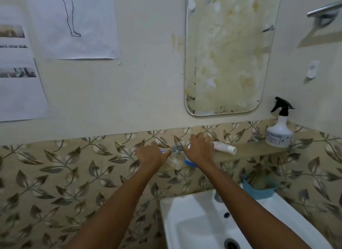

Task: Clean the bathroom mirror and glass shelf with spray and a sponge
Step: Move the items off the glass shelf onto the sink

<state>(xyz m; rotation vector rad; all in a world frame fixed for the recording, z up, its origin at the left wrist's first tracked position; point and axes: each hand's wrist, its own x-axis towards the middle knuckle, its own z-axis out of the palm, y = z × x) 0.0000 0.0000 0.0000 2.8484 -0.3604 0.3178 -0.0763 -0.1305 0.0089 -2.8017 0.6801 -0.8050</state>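
Observation:
The mirror hangs on the wall, covered in yellowish stains. Below it runs the glass shelf. A white spray bottle with a black trigger stands at the shelf's right end. A white tube lies on the shelf. My left hand is closed around a clear bottle at the shelf's left end. My right hand grips a white container with a blue band beside it. A greenish sponge sits in a blue basket by the sink.
A white sink with a tap is below the shelf. A metal shelf bracket shows between my hands. Paper sheets hang on the wall at left. A towel rail and a wall hook are at right.

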